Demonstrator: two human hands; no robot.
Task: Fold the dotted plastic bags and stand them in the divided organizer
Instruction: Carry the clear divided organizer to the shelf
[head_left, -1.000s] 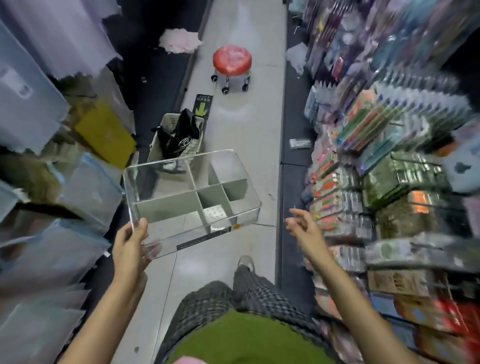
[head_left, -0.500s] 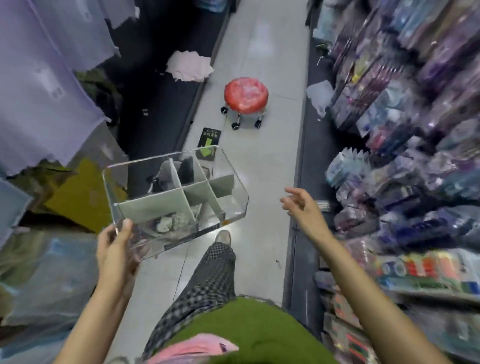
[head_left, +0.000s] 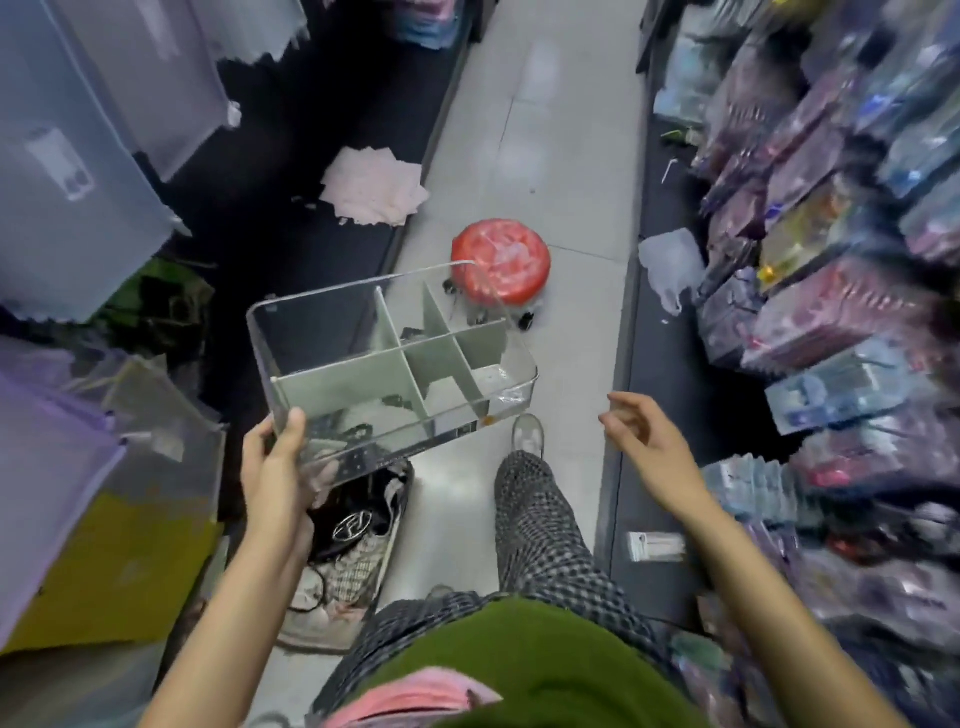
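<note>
Shop aisle, person standing on the floor (head_left: 566, 171) between stocked shelves.

Left hand (head_left: 280, 467) grips the near-left corner of the clear divided organizer (head_left: 395, 358), thumb over the rim, fingers underneath. The organizer is carried in the air at about waist height, tilted a little, above a basket (head_left: 353, 551) on the floor by the left shelf base. Its grey dividers form several compartments; no folded bag stands in any of them as far as I can tell.

Right hand (head_left: 649, 441) is free, fingers loosely curled, holding nothing, apart from the organizer's right end.

A red wheeled stool (head_left: 501, 260) stands further down the aisle.

No dotted plastic bags identifiable; shelf goods on the right are blurred.

Judgement: setup step, carrying the organizer; folding not begun. Next move probably calls for setting the organizer on a stable level surface, perhaps the stool, so both hands are free, then locating the bags.
</note>
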